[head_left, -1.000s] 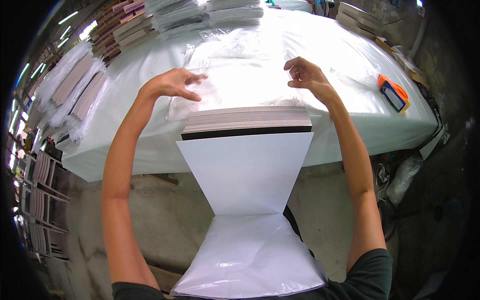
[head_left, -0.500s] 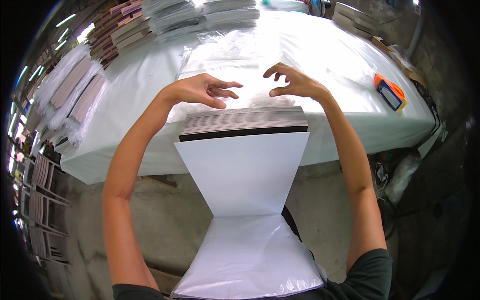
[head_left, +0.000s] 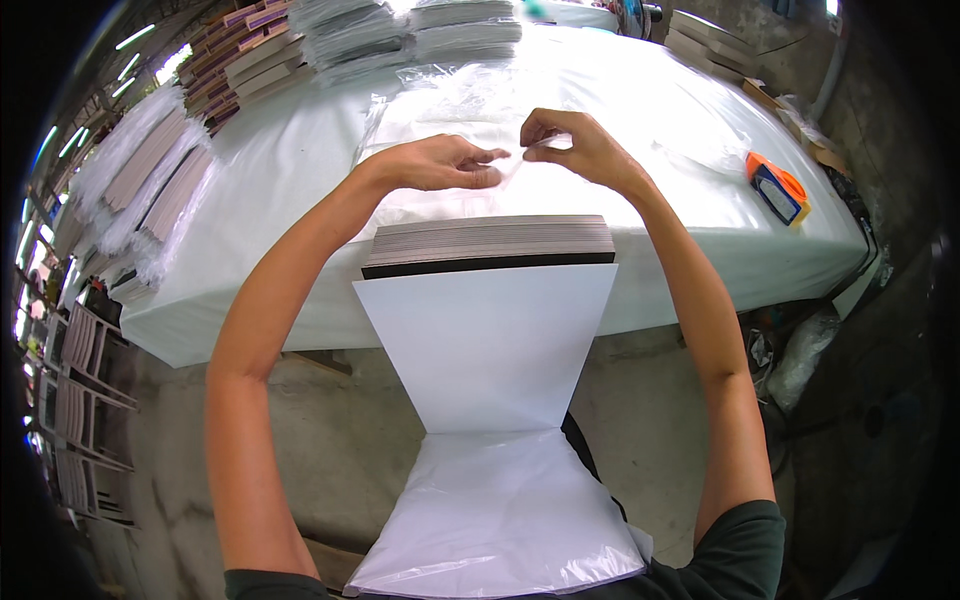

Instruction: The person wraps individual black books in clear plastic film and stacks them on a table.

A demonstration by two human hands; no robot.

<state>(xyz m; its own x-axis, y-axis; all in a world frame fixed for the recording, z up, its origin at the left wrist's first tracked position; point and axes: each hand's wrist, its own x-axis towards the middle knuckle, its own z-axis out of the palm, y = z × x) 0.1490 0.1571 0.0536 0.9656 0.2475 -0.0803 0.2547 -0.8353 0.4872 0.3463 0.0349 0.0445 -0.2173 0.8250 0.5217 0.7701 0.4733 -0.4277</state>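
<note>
Over the table, my right hand (head_left: 585, 148) pinches the edge of a clear plastic bag (head_left: 514, 168) between thumb and fingertips. My left hand (head_left: 435, 163) faces it, its fingers half bent and a small gap showing between thumb and fingertips. It is close beside the film; I cannot tell whether it touches. Just below my hands, a stack of grey boards (head_left: 490, 238) lies at the table's near edge. A white sheet (head_left: 490, 340) slopes from the stack down to a plastic-wrapped white pack (head_left: 500, 505) near my body.
A pale sheet covers the table (head_left: 270, 220). More flat clear bags (head_left: 455, 95) lie beyond my hands. An orange and blue tape dispenser (head_left: 778, 188) sits at the right. Wrapped stacks (head_left: 150, 180) stand at the left, others (head_left: 360, 40) at the back.
My hands have come closer together; the left moved right, and the right rose slightly. My right fingers have closed on the bag's edge, lifting film between the hands.
</note>
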